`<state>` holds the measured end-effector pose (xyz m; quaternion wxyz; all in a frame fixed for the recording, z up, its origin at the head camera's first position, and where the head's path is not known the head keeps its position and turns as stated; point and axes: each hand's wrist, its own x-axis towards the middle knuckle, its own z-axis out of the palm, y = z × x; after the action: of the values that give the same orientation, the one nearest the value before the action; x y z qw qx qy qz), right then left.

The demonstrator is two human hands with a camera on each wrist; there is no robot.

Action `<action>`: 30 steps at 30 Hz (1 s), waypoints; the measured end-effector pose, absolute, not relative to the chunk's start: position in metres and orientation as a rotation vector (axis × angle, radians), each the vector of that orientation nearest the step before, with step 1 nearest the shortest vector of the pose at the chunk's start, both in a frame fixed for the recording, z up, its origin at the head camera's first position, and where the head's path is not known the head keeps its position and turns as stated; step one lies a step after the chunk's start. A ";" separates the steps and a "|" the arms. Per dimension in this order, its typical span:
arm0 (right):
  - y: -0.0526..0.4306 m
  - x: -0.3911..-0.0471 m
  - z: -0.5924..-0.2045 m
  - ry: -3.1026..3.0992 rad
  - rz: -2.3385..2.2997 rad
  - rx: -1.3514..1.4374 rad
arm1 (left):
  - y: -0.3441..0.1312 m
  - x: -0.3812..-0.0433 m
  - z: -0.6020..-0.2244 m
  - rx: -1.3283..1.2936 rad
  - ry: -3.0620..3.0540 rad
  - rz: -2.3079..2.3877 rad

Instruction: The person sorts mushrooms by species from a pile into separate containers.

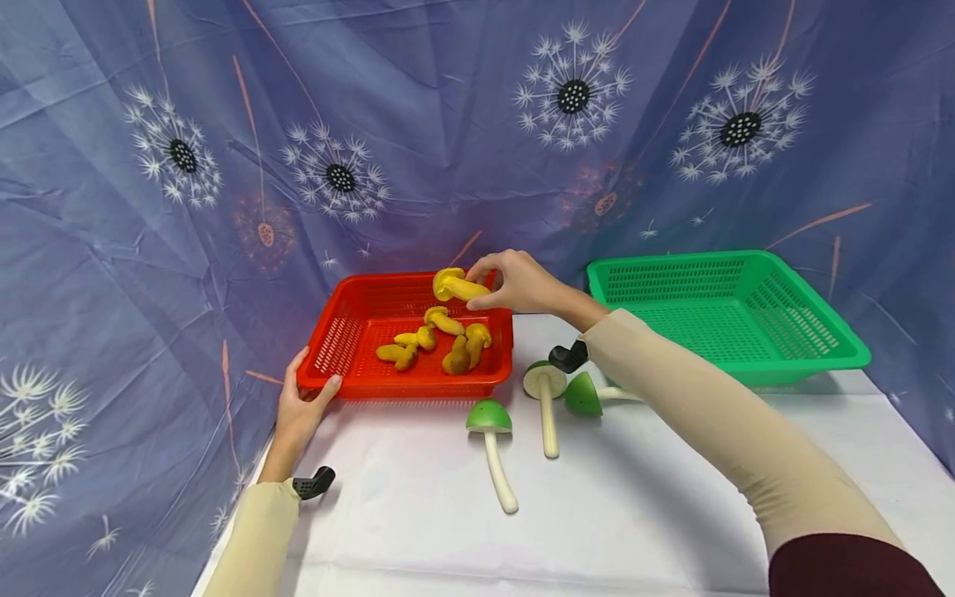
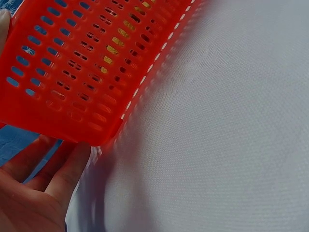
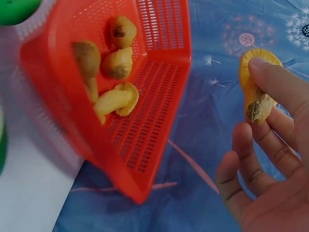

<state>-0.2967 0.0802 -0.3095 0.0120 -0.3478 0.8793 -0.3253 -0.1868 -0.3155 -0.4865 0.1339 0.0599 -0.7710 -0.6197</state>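
Observation:
My right hand point(image 1: 522, 283) pinches a yellow mushroom point(image 1: 457, 285) above the back right of the red basket point(image 1: 418, 390). In the right wrist view that mushroom point(image 3: 263, 72) sits between thumb and fingertips, its brownish stem end showing. My left hand point(image 1: 300, 412) holds the basket's near left corner, thumb over the rim. In the left wrist view the fingers point(image 2: 67, 176) reach against the bottom of the red basket wall point(image 2: 63, 106). Inside the basket lie several more yellow mushrooms point(image 1: 442, 321).
Three green-capped mushrooms with pale stems lie on the white tabletop point(image 1: 403, 497): one in front point(image 1: 492, 452), one upside down point(image 1: 547, 406), one on its side point(image 1: 585, 396). A green basket point(image 1: 716, 323) stands at the right, partly behind my right arm. A blue dandelion-print cloth point(image 1: 448, 149) hangs behind.

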 end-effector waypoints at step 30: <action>-0.028 -0.357 -0.363 2.650 -0.995 -0.933 | -0.318 -0.190 -0.489 0.168 -2.224 -1.797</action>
<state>-0.3569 -0.0285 -0.3627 0.0804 -0.3119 0.8863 -0.3328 -0.1896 -0.3181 -0.4891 0.1381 0.0581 -0.7691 -0.6213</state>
